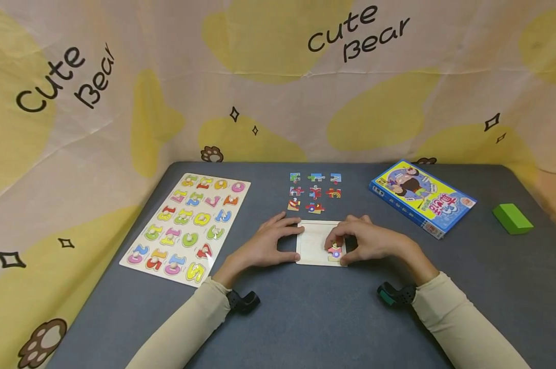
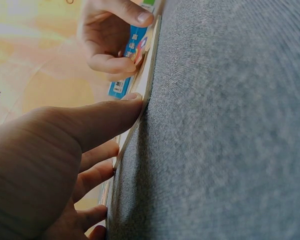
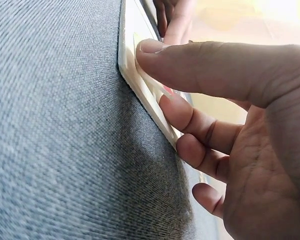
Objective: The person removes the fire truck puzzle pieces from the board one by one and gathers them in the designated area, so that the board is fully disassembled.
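A shallow white puzzle tray (image 1: 312,243) lies on the table in front of me. At its left edge rests my left hand (image 1: 266,243), fingers extended and thumb low on the rim; the left wrist view shows the thumb (image 2: 105,115) pressing there. My right hand (image 1: 367,238) pinches a small picture puzzle piece (image 1: 335,251) between thumb and fingers, in the tray's lower right corner. From the right wrist, the piece (image 3: 152,85) looks slightly tilted over the tray, partly hidden by the thumb. Several loose puzzle pieces (image 1: 315,192) lie in rows beyond the tray.
To the left is a white board (image 1: 199,205) of colourful numbers. A blue and yellow box (image 1: 420,199) lies at the back right, with a green block (image 1: 513,219) farther right. A printed curtain (image 1: 268,92) hangs behind the grey table (image 1: 305,318).
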`<action>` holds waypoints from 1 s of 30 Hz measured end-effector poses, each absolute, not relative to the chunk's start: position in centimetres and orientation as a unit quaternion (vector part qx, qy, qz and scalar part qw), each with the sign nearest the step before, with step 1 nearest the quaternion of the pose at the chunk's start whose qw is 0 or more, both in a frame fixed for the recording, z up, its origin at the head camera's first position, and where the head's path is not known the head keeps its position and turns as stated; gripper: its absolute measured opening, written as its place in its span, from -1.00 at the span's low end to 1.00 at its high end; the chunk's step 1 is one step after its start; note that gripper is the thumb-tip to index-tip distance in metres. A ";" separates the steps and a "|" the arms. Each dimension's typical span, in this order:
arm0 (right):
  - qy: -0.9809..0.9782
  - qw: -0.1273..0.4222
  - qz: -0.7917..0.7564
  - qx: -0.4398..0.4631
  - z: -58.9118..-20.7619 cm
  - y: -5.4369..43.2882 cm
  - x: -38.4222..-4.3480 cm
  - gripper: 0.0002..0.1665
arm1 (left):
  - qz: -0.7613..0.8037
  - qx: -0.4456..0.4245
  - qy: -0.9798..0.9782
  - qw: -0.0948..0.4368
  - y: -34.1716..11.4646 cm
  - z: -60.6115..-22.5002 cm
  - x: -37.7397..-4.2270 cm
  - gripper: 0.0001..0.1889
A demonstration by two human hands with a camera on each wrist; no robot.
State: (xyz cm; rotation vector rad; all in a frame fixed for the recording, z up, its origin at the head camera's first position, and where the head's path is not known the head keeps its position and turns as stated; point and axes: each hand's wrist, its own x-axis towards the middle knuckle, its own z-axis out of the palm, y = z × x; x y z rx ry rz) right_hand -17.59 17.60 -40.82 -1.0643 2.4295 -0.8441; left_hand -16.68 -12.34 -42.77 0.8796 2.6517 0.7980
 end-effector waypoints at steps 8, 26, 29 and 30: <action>0.861 0.177 -0.292 -0.378 -41.0 17.7 -17.6 -0.57 | 0.275 0.304 0.905 0.115 -12.3 -42.8 -16.7 -0.31; 0.857 0.165 -0.297 -0.388 -41.1 17.4 -17.6 -0.60 | 0.272 0.295 0.908 0.120 -12.2 -42.7 -16.5 -0.31; 0.859 0.169 -0.291 -0.385 -41.0 17.4 -17.5 -0.59 | 0.271 0.289 0.910 0.125 -12.2 -42.7 -16.5 -0.30; 0.861 0.171 -0.288 -0.384 -41.0 17.5 -17.5 -0.59 | 0.271 0.288 0.910 0.126 -12.2 -42.6 -16.5 -0.30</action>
